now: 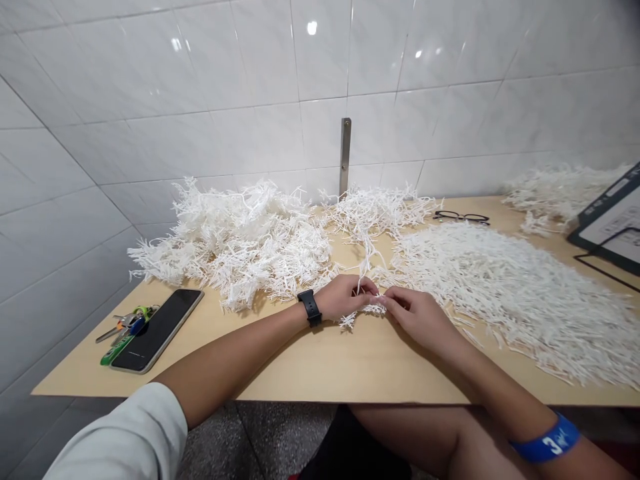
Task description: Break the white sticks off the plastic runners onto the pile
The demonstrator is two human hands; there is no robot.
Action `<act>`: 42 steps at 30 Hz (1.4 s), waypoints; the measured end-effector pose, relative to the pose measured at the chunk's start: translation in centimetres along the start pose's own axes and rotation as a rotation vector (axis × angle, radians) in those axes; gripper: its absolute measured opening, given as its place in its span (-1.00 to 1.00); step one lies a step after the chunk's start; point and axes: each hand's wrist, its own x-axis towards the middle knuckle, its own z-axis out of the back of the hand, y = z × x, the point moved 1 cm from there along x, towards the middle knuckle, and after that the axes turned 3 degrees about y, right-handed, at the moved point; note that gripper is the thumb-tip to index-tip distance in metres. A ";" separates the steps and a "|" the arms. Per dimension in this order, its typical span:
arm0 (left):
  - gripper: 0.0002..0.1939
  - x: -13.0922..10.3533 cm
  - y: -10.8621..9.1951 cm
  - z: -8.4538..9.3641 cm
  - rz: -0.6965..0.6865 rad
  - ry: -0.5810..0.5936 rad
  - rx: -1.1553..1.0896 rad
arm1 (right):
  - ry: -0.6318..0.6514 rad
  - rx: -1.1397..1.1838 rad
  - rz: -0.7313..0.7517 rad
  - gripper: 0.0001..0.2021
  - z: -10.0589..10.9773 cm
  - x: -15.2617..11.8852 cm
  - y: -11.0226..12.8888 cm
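- Pale marbled tiles (260,73) are set across the wall, and a narrow metal bracket (345,150) is fixed upright to them by screws.
- Below the bracket, a light wooden tabletop (310,373) is spread along the wall.
- In front of the bracket and slightly to its right, near the table's front edge, a small white branched clump (374,309) is held between both hands.
- By the left hand (341,297), nearly straight in front of the bracket, the clump is gripped with thumb and fingers pinched together; a black watch (310,308) is worn on that wrist.
- By the right hand (423,320), farther to the bracket's right, the clump's other end is pinched between thumb and forefinger; whether the curled fingers behind are touching it cannot be told. A blue wristband (546,440) is worn on that forearm.
- To the bracket's left, tangled white strands are piled in a tall heap (250,240).
- Just at the bracket's foot and to its right, a smaller tangle (383,210) is gathered.
- Well to the bracket's right, short loose white pieces are spread in a broad low pile (520,287), with black-framed glasses (461,217) laid behind it.
- Far to the bracket's left, a dark-screened phone (157,330) is laid beside a bunch of keys (127,327).
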 end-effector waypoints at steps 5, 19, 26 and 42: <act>-0.72 0.0 0.2 -0.1 -0.055 0.029 0.191 | 0.042 -0.194 0.070 -0.70 0.7 -0.2 -0.1; -0.77 0.6 1.3 0.2 0.056 0.011 0.123 | -0.215 -0.637 -0.059 -0.72 6.5 -1.4 -3.3; -0.73 0.3 1.3 -0.3 0.039 0.053 -0.174 | -0.285 -0.412 -0.087 -0.65 4.0 -1.3 -1.2; -0.78 -0.4 -0.6 -0.5 -0.126 0.166 0.194 | 0.171 -0.366 0.083 -0.79 0.4 -1.2 0.3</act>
